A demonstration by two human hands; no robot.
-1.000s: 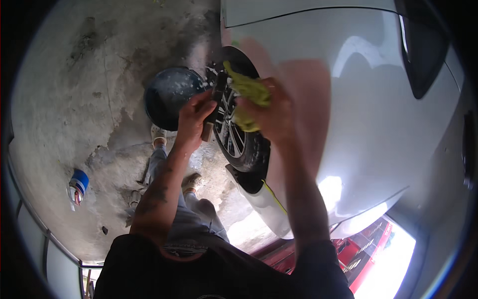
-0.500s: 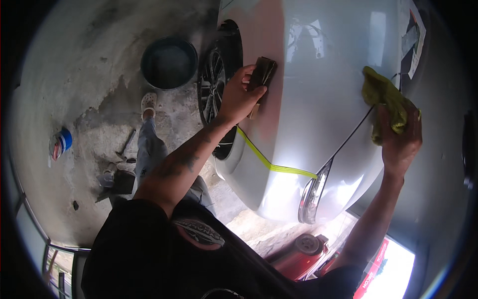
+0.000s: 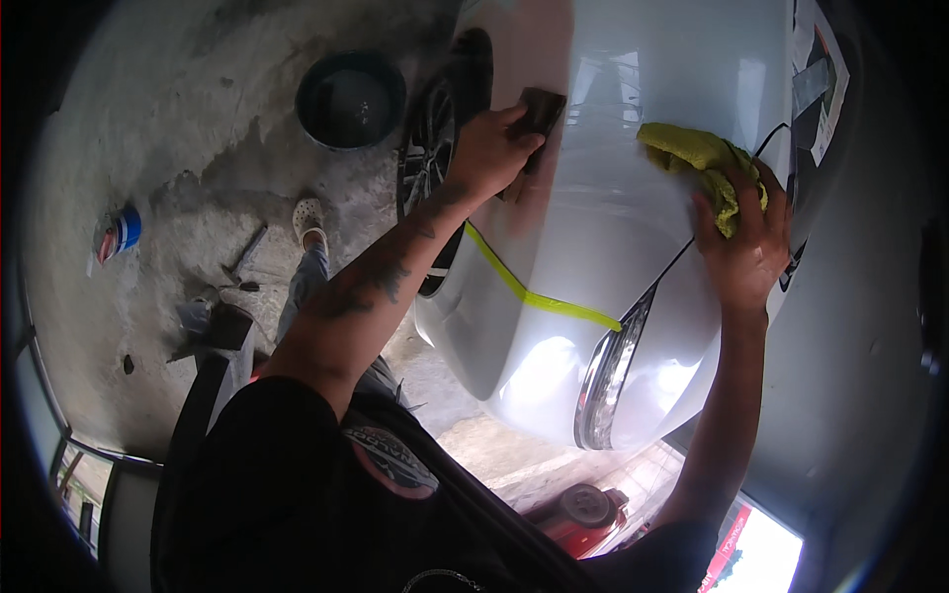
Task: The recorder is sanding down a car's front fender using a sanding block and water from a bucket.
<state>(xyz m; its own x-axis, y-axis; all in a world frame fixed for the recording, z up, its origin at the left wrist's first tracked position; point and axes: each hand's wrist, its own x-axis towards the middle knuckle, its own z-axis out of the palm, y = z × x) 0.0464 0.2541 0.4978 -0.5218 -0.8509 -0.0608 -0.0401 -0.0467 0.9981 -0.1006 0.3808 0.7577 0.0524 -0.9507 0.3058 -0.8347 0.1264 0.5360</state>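
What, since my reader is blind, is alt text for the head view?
Left hand holds a dark block at a pinkish patch on a pale car; right hand holds a yellow-green cloth. A basin stands near the wheel.

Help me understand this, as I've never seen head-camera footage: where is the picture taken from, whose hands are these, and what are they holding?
No machine here: these are a person's bare hands, seen from a camera worn on that person's head and looking down. Its wide fisheye lens bends straight edges; picture left is the person's left.

The left hand holds a dark block at a pinkish patch on a pale car, above the wheel. The right hand grips a green cloth over the car's front. Yellow tape runs across the bodywork to the headlight. On the floor stands a dark tub.
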